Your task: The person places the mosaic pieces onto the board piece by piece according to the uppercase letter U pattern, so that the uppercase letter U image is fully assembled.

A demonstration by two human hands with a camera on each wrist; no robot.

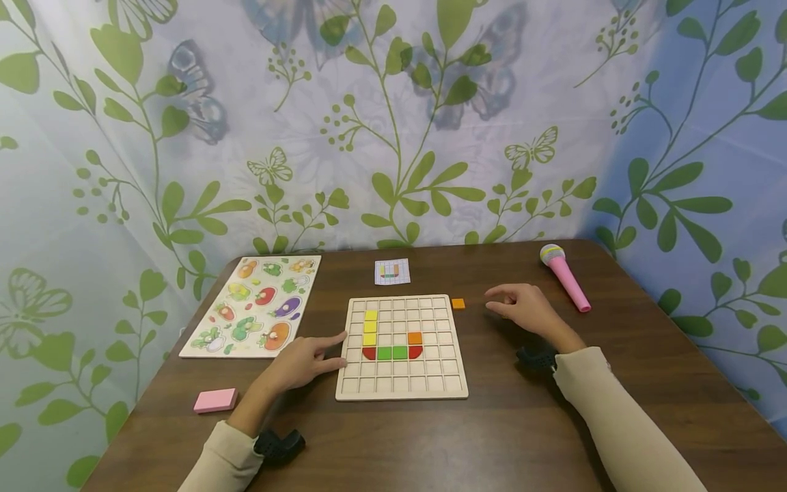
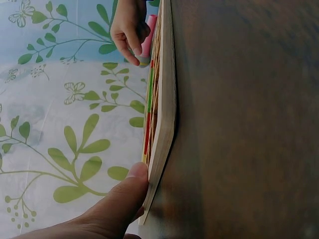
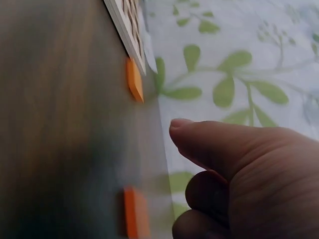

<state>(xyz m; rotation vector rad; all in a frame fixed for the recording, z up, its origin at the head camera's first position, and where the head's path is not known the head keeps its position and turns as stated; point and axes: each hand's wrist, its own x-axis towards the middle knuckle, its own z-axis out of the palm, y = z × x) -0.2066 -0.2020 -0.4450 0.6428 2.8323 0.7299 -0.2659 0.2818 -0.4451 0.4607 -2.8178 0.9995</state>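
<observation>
A pale wooden grid board (image 1: pixel 402 386) lies flat on the table. In its cells sit yellow pieces (image 1: pixel 369 328), green squares (image 1: pixel 391 352), two rounded red pieces (image 1: pixel 415 352) and an orange square (image 1: pixel 415 338). My left hand (image 1: pixel 302 362) touches the board's left edge with thumb and forefinger extended; in the left wrist view its thumb (image 2: pixel 133 181) rests against the rim. Just off the board's far right corner lies a loose orange square (image 1: pixel 458 303). My right hand (image 1: pixel 522 307) hovers right of it, fingers loosely bent, holding nothing. The right wrist view shows another orange piece (image 3: pixel 135 213) below this hand.
Behind the board lies a small pattern card (image 1: pixel 392 272). A vegetable puzzle board (image 1: pixel 227 335) is at the far left, a pink block (image 1: pixel 216 401) nearer me. The pink toy microphone (image 1: pixel 567 277) lies at the far right. A patterned curtain (image 1: pixel 393 137) hangs behind the table.
</observation>
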